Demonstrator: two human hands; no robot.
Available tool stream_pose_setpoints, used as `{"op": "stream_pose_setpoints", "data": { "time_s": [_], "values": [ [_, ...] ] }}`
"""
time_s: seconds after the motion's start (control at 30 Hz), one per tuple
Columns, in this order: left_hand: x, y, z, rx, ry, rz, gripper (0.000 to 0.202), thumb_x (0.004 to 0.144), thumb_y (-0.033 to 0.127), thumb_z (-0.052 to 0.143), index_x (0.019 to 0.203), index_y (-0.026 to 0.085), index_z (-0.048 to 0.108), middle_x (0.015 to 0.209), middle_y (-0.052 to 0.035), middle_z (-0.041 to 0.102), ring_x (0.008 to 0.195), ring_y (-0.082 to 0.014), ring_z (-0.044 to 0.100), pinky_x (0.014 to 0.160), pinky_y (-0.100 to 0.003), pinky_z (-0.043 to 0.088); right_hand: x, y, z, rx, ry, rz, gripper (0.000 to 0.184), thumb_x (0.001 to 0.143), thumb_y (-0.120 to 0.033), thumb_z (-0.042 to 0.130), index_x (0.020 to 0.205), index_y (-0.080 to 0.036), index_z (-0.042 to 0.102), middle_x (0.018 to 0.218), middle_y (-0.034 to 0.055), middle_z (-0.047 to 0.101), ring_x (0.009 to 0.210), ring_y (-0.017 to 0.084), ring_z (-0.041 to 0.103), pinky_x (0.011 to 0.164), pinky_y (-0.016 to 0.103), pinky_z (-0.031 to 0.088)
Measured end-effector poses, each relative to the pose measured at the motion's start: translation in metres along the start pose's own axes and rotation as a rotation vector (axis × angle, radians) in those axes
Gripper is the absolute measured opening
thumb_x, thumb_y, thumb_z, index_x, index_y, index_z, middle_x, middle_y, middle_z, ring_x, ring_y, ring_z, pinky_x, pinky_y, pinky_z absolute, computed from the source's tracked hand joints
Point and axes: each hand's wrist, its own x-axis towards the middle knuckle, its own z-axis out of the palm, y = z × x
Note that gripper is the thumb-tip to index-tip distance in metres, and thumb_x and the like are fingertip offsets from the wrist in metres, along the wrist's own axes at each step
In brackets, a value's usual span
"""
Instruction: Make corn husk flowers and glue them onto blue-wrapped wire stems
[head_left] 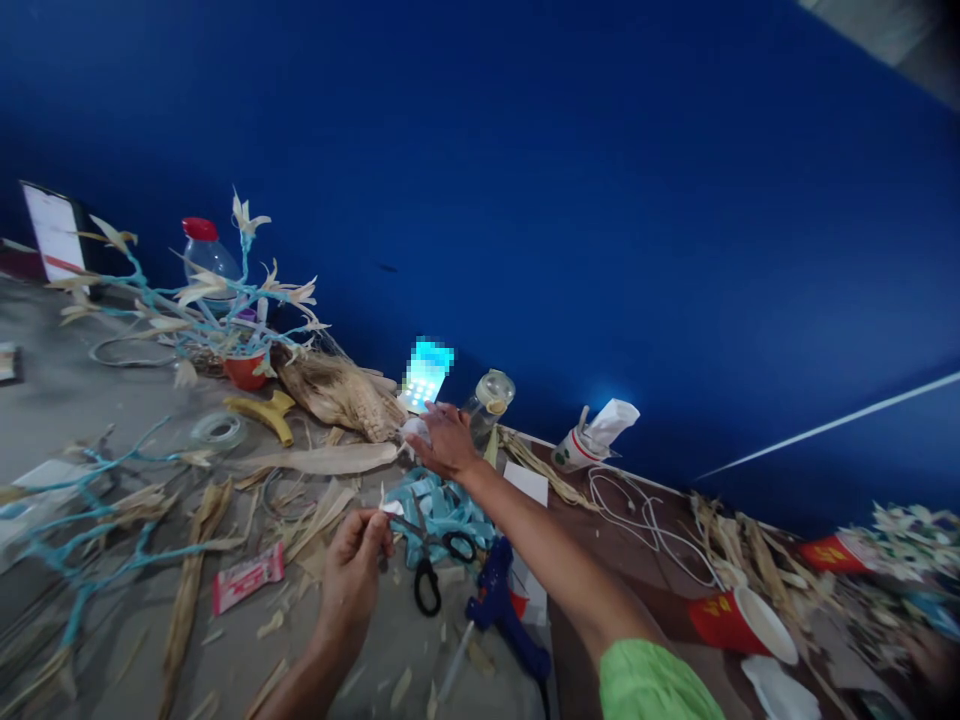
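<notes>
My left hand (354, 562) is closed in a pinch on a small pale piece (392, 508), perhaps a bit of husk. My right hand (448, 440) reaches forward with its fingers stretched out, at the lower edge of a lit phone (426, 375) leaning by the blue wall. Whether a fingertip touches the screen I cannot tell. Below that hand lie crumpled light-blue strips (439, 505), with black-handled scissors (427, 560) on them, blades apart. Nearer to me rests a blue glue gun (504, 615). A clear jar (491, 395) stands just beyond my right hand.
On the left, a blue-wrapped branch with husk flowers (247, 290) stands in a red pot (246, 370). Another blue branch (90, 540), a yellow tool (266, 412), a tape roll (217, 430) and a pink packet (249, 578) lie about. To the right are a white cable (645, 515) and red cup (720, 620).
</notes>
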Motion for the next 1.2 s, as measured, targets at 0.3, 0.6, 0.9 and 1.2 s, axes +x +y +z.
{"op": "stream_pose_setpoints", "data": {
  "time_s": [0.3, 0.6, 0.9, 1.2],
  "values": [
    [0.0, 0.002, 0.0, -0.039, 0.029, -0.044, 0.038, 0.07, 0.055, 0.061, 0.069, 0.018, 0.058, 0.053, 0.0022, 0.049, 0.053, -0.0125, 0.042, 0.051, -0.023, 0.033, -0.016, -0.008, -0.014, 0.154, 0.047, -0.01, 0.045, 0.087, -0.048, 0.044, 0.117, -0.017, 0.054, 0.136, 0.011, 0.047, 0.117, 0.028, 0.041, 0.094, 0.044, 0.03],
    [0.003, -0.002, -0.002, -0.101, 0.021, -0.029, 0.038, 0.069, 0.054, 0.063, 0.076, 0.017, 0.061, 0.055, 0.0029, 0.05, 0.053, -0.0117, 0.044, 0.053, -0.022, 0.034, -0.085, -0.051, -0.049, 1.123, 0.169, 0.303, 0.021, 0.08, -0.036, 0.051, 0.093, -0.02, 0.056, 0.087, 0.0021, 0.061, 0.063, 0.012, 0.054, 0.062, 0.026, 0.045],
    [0.004, -0.006, 0.003, -0.364, -0.142, -0.085, 0.034, 0.06, 0.041, 0.075, 0.077, 0.014, 0.064, 0.062, 0.001, 0.058, 0.058, -0.0106, 0.052, 0.06, -0.023, 0.042, -0.141, -0.085, -0.03, 1.369, 0.166, 0.468, 0.019, 0.075, -0.036, 0.057, 0.086, -0.021, 0.056, 0.081, 0.0031, 0.059, 0.057, 0.012, 0.052, 0.059, 0.029, 0.045],
    [-0.004, -0.005, 0.006, -0.249, -0.261, 0.005, 0.027, 0.067, 0.039, 0.07, 0.071, 0.014, 0.061, 0.062, 0.001, 0.058, 0.058, -0.0103, 0.051, 0.059, -0.023, 0.04, -0.138, -0.098, -0.016, 1.4, 0.275, 0.534, 0.019, 0.073, -0.032, 0.056, 0.087, -0.019, 0.058, 0.082, 0.0034, 0.063, 0.063, 0.015, 0.058, 0.062, 0.03, 0.047]
  ]
}}
